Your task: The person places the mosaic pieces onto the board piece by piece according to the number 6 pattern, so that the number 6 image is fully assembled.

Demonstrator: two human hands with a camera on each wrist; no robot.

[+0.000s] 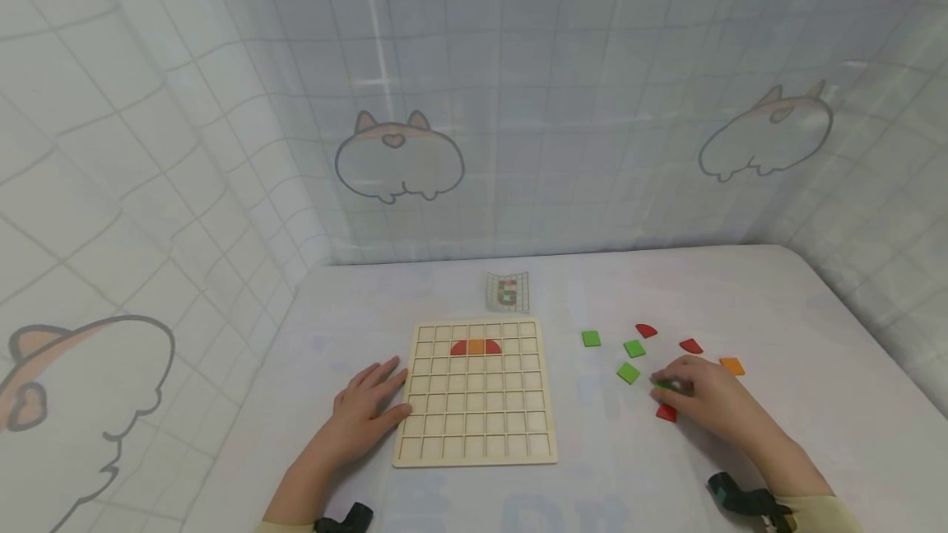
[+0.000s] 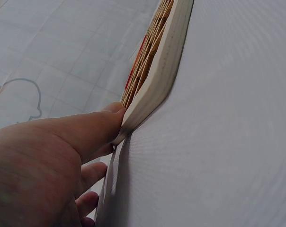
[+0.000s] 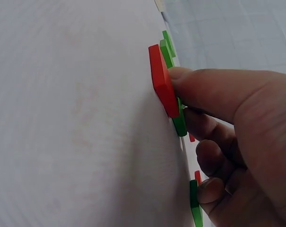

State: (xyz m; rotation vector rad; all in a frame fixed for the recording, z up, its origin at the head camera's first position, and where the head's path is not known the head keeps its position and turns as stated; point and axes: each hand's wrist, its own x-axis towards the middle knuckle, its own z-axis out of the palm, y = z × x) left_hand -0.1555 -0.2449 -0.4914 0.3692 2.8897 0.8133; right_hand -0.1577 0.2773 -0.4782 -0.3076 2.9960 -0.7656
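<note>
Grid board [image 1: 474, 401]: flat on the bench [image 1: 592, 467] in front of you, near your left hand, with a red piece, an orange square [image 1: 476, 347] and another red piece side by side in its second row from the far edge.
Your left hand [image 1: 360, 410]: resting at the board's left edge, fingers [image 1: 381, 375] spread and nearly straight, thumb well apart from them; it grips no loose piece.
Left thumb [image 2: 98, 126]: its tip touches the board's rim near a corner, as your left wrist view shows.
Your right hand [image 1: 711, 397]: low over the loose pieces, its fingers curled down and a narrow gap between thumb and index finger.
Right fingertips: at a green tile [image 3: 180, 125], partly hidden behind the nearest red piece [image 3: 163, 82]; you cannot tell from these views whether they pinch it or only touch it.
Around your right hand: three more green tiles [image 1: 628, 373] toward the board, two red pieces [image 1: 691, 345] beyond your fingers, and a loose orange tile [image 1: 731, 366] past your knuckles.
Patterned card [image 1: 507, 293]: on the bench just beyond the board's far edge, its gridded design too small for you to read fully.
</note>
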